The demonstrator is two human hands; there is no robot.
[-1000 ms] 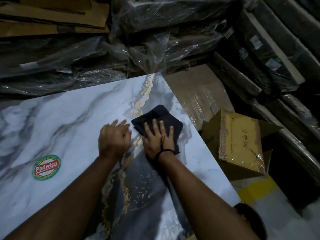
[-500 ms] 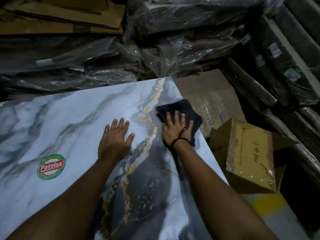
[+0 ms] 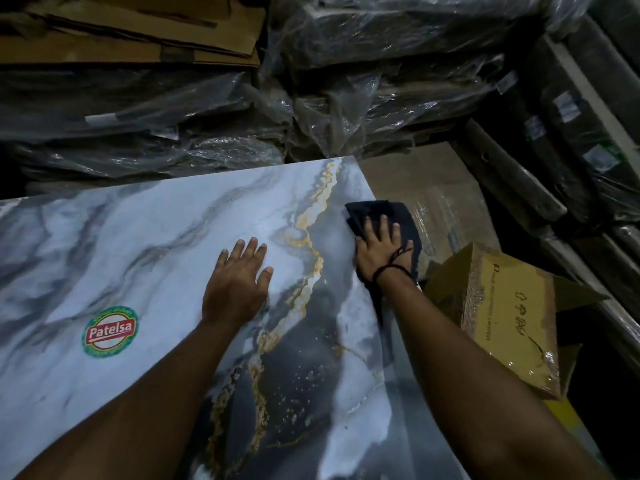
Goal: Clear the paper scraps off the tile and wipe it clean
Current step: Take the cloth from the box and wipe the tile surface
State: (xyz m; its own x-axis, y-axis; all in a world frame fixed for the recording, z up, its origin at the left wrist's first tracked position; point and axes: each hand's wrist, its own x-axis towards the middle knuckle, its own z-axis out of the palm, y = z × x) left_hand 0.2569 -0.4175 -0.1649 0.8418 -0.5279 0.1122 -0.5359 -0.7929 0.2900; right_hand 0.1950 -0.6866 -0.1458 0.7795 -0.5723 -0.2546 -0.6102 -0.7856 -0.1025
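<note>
1. Here's the tile (image 3: 138,254): a big glossy slab in white and grey marble pattern. It fills the lower left of the view and runs up to a far corner near top centre.
2. The left hand (image 3: 235,285) lies palm down near the middle of the tile. Its fingers are straight and a little spread, thumb out to the side, holding nothing and simply flat on the surface.
3. The right hand (image 3: 377,251) is over at the tile's right edge, flat on a dark cloth (image 3: 405,216). Its fingers are stretched out and press the cloth down rather than curling round it.
4. The cloth is folded and bunched, lying on the tile just short of the far right corner. Part of it spills over the right edge, and a strip of it shows below the wrist.
5. A dark cord (image 3: 393,268) circles the right wrist.
6. A gold vein (image 3: 313,271) winds down the tile between the two hands, which are apart.
7. A round green-and-red sticker (image 3: 110,332) reading "Patelsa" sits on the tile, left of the left forearm.
8. Off the right edge, a brown cardboard box (image 3: 512,320) sits tilted with its flaps open, just beside the right forearm.
9. Behind the tile are bundles (image 3: 346,98) in clear plastic wrap, with flattened cardboard sheets (image 3: 138,29) stacked at top left.
</note>
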